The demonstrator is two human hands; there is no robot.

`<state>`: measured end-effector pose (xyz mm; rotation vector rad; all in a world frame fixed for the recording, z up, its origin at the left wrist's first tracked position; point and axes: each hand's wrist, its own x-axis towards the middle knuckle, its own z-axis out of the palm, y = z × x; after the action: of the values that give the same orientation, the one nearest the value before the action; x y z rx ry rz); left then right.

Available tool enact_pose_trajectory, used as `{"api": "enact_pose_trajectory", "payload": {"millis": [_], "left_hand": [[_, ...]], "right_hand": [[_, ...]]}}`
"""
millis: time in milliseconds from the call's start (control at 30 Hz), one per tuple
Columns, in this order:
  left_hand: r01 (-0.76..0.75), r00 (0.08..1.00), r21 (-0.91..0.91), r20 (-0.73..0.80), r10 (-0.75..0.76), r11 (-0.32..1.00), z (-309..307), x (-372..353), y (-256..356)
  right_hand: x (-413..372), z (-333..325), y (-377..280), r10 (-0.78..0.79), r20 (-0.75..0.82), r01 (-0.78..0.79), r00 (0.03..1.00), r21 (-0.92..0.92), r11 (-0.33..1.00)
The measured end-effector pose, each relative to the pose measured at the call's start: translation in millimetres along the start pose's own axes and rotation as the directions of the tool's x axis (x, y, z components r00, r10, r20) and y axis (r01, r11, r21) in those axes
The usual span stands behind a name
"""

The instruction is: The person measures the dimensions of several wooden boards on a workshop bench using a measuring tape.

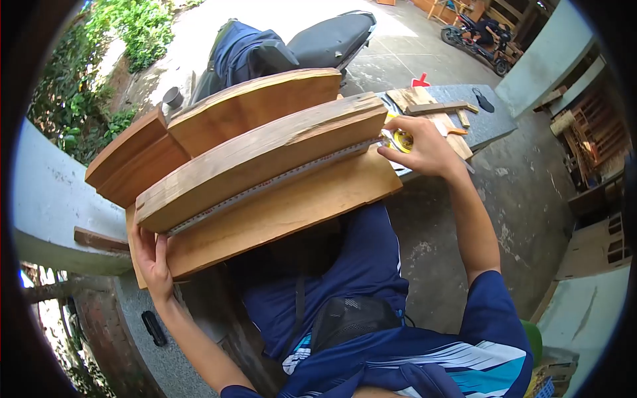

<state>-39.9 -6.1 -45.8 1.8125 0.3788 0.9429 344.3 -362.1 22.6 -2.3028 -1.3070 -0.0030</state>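
A thick wooden beam (265, 156) lies lengthwise on a wider, flat wooden board (285, 225) in front of me. The white blade (279, 178) of a tape measure runs along the beam's near side from end to end. My left hand (154, 265) is closed at the left end, with the thumb by the blade's tip and the fingers against the beam; the exact grip is partly hidden. At the right end, my right hand (428, 147) holds the yellow tape measure (403, 140) between thumb and fingers.
Behind the beam stand more wooden pieces (259, 99) and a parked motorbike (332, 40). On the right, a stone bench (488, 123) bears wood offcuts and a chisel-like tool with an orange handle (456, 131). A pale pillar (60, 192) rises at left; a black object (154, 328) lies below it.
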Motion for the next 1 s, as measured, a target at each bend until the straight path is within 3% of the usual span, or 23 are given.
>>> {"api": "enact_pose_trajectory", "payload": {"millis": [133,433,533,600,667,833,1000], "left_hand": [[0.003,1.000,-0.069,-0.007,-0.003,0.998,-3.2,-1.4,-7.5],[0.043,0.999,0.014,-0.009,-0.043,0.999,-3.2,-3.8,-5.5],[0.038,0.998,-0.108,0.047,-0.033,0.993,-0.8,-4.2,0.2],[-0.010,0.998,-0.100,0.054,0.015,0.995,2.3,-3.6,5.4],[0.014,0.998,-0.079,0.058,-0.009,0.997,-1.0,-4.9,1.6],[0.061,0.997,-0.131,0.060,-0.053,0.990,-1.0,-1.9,6.4],[0.030,0.999,-0.065,0.034,-0.028,0.997,1.1,0.4,6.1]], "right_hand": [[-1.4,1.8,2.1,-0.020,-0.025,0.020,0.999,0.005,1.000],[2.2,4.7,2.3,0.023,0.045,-0.022,0.999,-0.021,1.000],[-0.3,12.7,9.5,-0.016,0.007,0.016,1.000,-0.019,1.000],[-1.0,10.6,-3.4,0.092,0.051,-0.094,0.994,0.025,0.995],[-2.7,17.8,-2.2,0.024,-0.045,-0.022,0.999,0.031,0.999],[-4.0,23.3,-3.5,0.042,-0.070,-0.038,0.997,0.054,0.998],[-4.2,21.3,-5.6,0.057,-0.051,-0.054,0.997,0.043,0.998]]}}
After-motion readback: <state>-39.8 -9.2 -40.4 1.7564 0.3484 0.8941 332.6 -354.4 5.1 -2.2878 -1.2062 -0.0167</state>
